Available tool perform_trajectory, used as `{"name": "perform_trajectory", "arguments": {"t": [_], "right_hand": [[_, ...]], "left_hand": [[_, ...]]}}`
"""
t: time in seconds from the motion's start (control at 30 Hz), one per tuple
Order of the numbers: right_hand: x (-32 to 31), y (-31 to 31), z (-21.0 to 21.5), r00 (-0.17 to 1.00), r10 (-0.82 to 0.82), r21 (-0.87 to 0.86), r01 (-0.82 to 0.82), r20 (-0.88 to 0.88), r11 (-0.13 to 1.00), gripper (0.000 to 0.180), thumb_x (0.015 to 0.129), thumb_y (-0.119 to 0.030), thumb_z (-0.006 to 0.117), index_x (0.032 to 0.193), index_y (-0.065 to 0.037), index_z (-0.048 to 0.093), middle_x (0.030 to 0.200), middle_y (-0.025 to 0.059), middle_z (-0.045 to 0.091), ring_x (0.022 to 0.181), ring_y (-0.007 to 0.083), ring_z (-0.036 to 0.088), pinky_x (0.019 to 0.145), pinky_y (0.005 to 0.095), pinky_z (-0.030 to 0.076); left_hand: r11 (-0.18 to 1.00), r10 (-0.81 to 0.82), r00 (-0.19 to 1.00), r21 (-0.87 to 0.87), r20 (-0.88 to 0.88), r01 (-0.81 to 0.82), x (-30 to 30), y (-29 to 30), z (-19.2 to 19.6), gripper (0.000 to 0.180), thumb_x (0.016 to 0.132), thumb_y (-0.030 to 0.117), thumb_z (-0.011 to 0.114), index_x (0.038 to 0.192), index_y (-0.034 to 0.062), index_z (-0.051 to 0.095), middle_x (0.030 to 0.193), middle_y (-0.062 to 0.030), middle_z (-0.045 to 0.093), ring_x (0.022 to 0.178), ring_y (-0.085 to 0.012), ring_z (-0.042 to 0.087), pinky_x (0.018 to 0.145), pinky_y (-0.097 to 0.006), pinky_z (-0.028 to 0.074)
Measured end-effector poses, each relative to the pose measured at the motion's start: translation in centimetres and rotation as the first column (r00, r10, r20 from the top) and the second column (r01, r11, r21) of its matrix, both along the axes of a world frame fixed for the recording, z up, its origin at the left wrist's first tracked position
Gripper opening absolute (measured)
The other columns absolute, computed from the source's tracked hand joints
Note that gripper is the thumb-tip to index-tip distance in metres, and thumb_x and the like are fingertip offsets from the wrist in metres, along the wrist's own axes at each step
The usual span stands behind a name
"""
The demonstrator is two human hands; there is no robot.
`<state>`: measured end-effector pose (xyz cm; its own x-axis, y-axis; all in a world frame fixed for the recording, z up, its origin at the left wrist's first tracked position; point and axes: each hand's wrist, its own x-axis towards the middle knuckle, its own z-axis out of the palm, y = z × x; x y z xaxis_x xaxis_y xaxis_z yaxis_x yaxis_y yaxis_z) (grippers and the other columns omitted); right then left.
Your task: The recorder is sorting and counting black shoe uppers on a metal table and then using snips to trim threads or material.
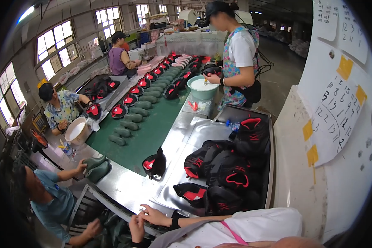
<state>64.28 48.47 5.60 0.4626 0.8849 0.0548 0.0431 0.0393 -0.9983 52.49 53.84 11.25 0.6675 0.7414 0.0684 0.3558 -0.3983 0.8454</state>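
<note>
Both my hands are close together over the front edge of the metal table [126, 182]. My right hand [155, 215], with a black band at its wrist, has its thumb and fingertips drawn together. Just beside it on the left, my left hand [137, 227] is closed, fingers curled in. Whatever lies between the fingers is too small to make out. A black and red shoe upper [154, 164] stands alone on the metal beyond my hands. To the right, several more black shoe uppers [236, 175] with red linings are heaped in a metal-edged tray [272, 165].
On the green conveyor belt [153, 136] stand rows of green shoe lasts [132, 118] and shoe uppers. A co-worker [53, 202] at left holds green lasts. Other workers stand farther off, near a green basin [202, 91] and a beige basin [79, 134]. A white board [347, 99] rises at right.
</note>
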Motion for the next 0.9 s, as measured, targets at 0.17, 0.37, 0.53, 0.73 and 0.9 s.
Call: {"name": "perform_trajectory", "arguments": {"t": [0.17,0.37,0.53,0.73,0.9], "right_hand": [[0.0,-0.9,1.9,0.986,0.159,-0.059,-0.156,0.054,0.986,0.04,0.081,-0.021,0.055,0.114,-0.003,0.042,0.067,0.0047,0.056,0.052,0.0109,0.051,0.048,0.0255,0.04],[0.3,-1.4,3.7,0.816,0.21,0.199,-0.119,-0.539,0.973,0.015,0.082,-0.006,0.053,0.096,0.001,0.055,0.067,0.0022,0.058,0.06,0.0062,0.052,0.055,0.0194,0.039],[0.7,-1.2,2.9,0.939,0.076,0.124,-0.036,-0.335,0.992,0.017,0.084,-0.009,0.054,0.099,0.0,0.054,0.081,0.0054,0.063,0.068,0.0051,0.053,0.061,0.0181,0.041],[0.7,-1.4,3.7,0.956,-0.038,0.121,0.076,-0.29,0.99,0.02,0.087,-0.009,0.048,0.104,0.0,0.055,0.088,0.0039,0.062,0.064,0.0042,0.05,0.058,0.0179,0.041],[0.3,-1.0,1.7,0.996,-0.039,-0.058,0.034,-0.081,0.998,0.04,0.08,-0.01,0.051,0.117,0.0,0.038,0.11,0.015,0.055,0.069,0.0137,0.058,0.065,0.0258,0.046]], "left_hand": [[0.995,0.007,0.989,-0.102,0.146,0.008,-0.7,2.1,0.0,0.012,0.087,0.01,0.047,0.084,-0.0009,0.05,0.063,-0.0064,0.056,0.057,-0.0117,0.053,0.054,-0.023,0.043],[0.982,-0.019,0.996,0.185,-0.085,0.034,-1.2,2.2,-1.3,0.011,0.084,0.008,0.051,0.077,0.0003,0.049,0.057,-0.0086,0.054,0.051,-0.0151,0.052,0.048,-0.027,0.04],[0.999,-0.01,0.998,0.037,0.058,0.007,-0.1,0.2,-3.4,0.011,0.087,0.009,0.048,0.082,-0.0008,0.051,0.065,-0.0085,0.056,0.057,-0.0164,0.053,0.054,-0.029,0.042],[0.993,-0.117,0.989,-0.022,-0.085,0.116,0.6,-2.2,-1.9,0.014,0.089,0.01,0.039,0.091,-0.0009,0.048,0.064,-0.0086,0.053,0.055,-0.0179,0.052,0.053,-0.029,0.041],[0.992,-0.014,0.995,-0.123,-0.101,0.002,-1.1,-0.6,-1.9,0.018,0.092,0.014,0.037,0.084,-0.0004,0.046,0.057,-0.0038,0.046,0.05,-0.0116,0.045,0.049,-0.026,0.038]]}}
